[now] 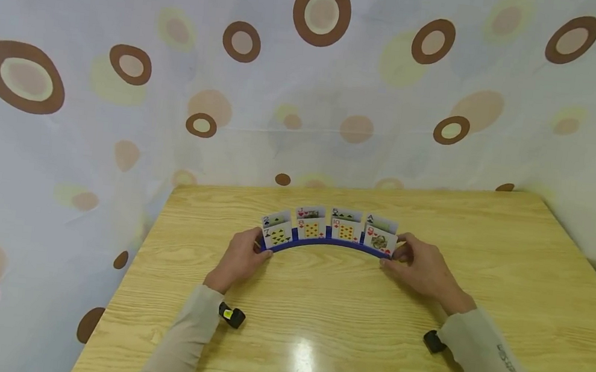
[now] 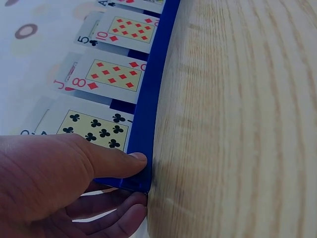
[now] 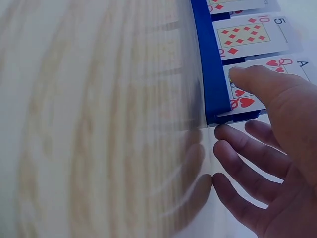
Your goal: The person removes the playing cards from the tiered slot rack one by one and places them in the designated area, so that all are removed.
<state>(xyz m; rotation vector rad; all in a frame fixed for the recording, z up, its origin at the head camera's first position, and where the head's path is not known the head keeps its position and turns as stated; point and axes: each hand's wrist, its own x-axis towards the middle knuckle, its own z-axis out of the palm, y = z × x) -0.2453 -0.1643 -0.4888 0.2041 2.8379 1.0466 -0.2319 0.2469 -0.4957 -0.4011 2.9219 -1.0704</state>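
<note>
A: What is being held?

B: One end of the blue card rack (image 2: 146,114) is pinched by the left hand (image 1: 241,257), thumb in front, fingers round the end; the other end is grasped by the right hand (image 1: 421,267), its thumb laid against the queen of hearts (image 1: 379,241).

A: And the other cards?

B: Left of the queen, the seven of clubs (image 1: 277,236), eight of diamonds (image 1: 311,228) and ten of diamonds (image 1: 346,230) are lined up, with a second row (image 1: 347,215) set behind.

A: Where is the rack?

B: On the counter (image 1: 260,339), towards its far edge, before a circle-patterned wall covering (image 1: 362,90).

A: Which step is judged to be in hand?

B: Steadying or positioning of the loaded rack, apparently. Level, even support at both ends seems called for next, with the queen left undragged by the thumb.
</note>
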